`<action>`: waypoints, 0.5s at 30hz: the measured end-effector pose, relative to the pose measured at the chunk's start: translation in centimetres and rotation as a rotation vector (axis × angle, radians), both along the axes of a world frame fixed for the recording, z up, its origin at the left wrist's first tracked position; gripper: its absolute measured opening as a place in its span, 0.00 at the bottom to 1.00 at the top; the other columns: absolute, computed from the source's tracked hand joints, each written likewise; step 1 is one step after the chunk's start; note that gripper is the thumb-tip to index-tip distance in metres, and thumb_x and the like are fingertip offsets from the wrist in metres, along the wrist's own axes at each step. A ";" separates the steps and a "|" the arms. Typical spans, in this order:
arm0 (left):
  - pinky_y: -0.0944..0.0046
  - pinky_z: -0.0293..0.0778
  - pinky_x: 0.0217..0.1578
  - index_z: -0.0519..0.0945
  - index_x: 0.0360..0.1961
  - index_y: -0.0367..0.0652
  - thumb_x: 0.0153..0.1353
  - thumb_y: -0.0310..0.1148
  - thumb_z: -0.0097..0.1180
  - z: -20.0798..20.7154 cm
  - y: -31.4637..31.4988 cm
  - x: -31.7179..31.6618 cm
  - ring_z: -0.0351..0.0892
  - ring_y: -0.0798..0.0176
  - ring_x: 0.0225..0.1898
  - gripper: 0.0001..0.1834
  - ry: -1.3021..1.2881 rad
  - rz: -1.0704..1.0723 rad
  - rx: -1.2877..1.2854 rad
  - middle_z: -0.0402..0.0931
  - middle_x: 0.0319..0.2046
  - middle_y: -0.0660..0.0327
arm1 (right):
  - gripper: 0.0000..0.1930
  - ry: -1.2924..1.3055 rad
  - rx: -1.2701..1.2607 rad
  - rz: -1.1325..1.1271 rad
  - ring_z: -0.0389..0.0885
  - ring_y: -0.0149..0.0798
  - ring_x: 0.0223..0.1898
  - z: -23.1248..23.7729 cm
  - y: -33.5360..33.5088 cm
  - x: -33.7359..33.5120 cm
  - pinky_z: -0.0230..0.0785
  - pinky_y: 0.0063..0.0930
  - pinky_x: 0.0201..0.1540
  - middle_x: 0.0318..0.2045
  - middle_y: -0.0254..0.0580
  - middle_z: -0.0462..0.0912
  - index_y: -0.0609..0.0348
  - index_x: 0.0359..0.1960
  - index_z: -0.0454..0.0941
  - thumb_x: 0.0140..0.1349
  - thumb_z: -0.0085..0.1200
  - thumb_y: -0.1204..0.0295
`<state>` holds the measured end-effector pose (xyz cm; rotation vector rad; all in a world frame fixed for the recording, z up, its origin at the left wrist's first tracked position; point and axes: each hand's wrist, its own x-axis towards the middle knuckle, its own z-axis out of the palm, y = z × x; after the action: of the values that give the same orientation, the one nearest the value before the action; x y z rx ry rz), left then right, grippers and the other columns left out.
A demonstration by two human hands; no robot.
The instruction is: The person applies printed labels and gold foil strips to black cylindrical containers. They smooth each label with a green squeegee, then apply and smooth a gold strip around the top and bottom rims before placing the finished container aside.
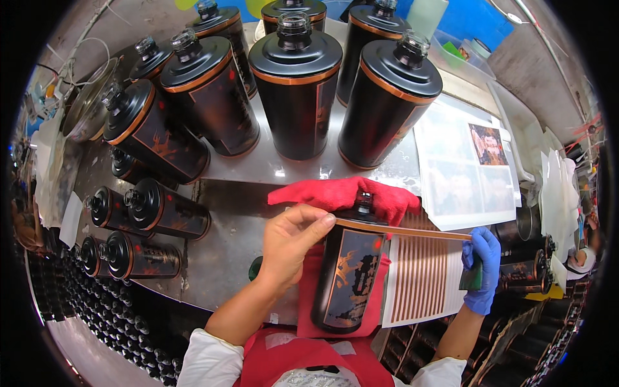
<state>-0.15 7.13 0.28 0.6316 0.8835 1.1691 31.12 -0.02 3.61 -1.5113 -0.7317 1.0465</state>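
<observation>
A black bottle [345, 277] with a decorated panel lies tilted in front of me on a red cloth [322, 191]. Its neck points away from me. My left hand [290, 242], bare, pinches a narrow copper-coloured strip [429, 231] at the bottle's shoulder, thumb on top. From there the strip stretches out to the right, held taut. Its far end is between the fingers of my right hand [483, 267], which wears a blue glove. A dark green flat piece [472, 277] is also in that hand, partly covered by the fingers. Below the strip lies a white sheet [422, 284] with rows of copper strips.
Several large black bottles [294, 97] stand at the back of the metal table [235, 216]. Smaller bottles [169, 208] lie at the left. Printed sheets [461, 174] lie at the right, beside a plastic tray [516, 135]. Many more bottles [109, 309] crowd the lower left.
</observation>
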 end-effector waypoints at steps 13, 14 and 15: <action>0.75 0.68 0.34 0.78 0.30 0.39 0.54 0.21 0.60 -0.8 -0.3 0.9 0.73 0.75 0.31 0.04 -0.010 0.049 -0.002 0.76 0.29 0.65 | 0.06 0.036 -0.005 0.021 0.62 0.20 0.11 -1.2 0.3 0.6 0.52 0.12 0.12 0.15 0.34 0.73 0.60 0.26 0.73 0.58 0.52 0.73; 0.74 0.69 0.38 0.78 0.30 0.39 0.54 0.21 0.60 -1.0 -0.3 0.8 0.74 0.74 0.33 0.04 -0.017 0.049 -0.008 0.76 0.30 0.65 | 0.06 0.039 -0.008 0.020 0.62 0.20 0.11 -1.3 0.3 0.6 0.52 0.12 0.13 0.15 0.34 0.73 0.60 0.26 0.72 0.58 0.52 0.73; 0.74 0.69 0.38 0.77 0.30 0.39 0.54 0.21 0.60 -1.1 -0.4 0.9 0.74 0.74 0.33 0.04 -0.022 0.061 0.005 0.76 0.30 0.65 | 0.05 0.042 -0.011 0.018 0.62 0.20 0.11 -1.5 0.3 0.6 0.52 0.12 0.13 0.15 0.34 0.73 0.60 0.26 0.72 0.58 0.52 0.73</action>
<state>0.76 6.72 -0.79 0.5983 0.8872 1.2313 31.77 0.30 2.16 -1.4897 -0.7127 1.0946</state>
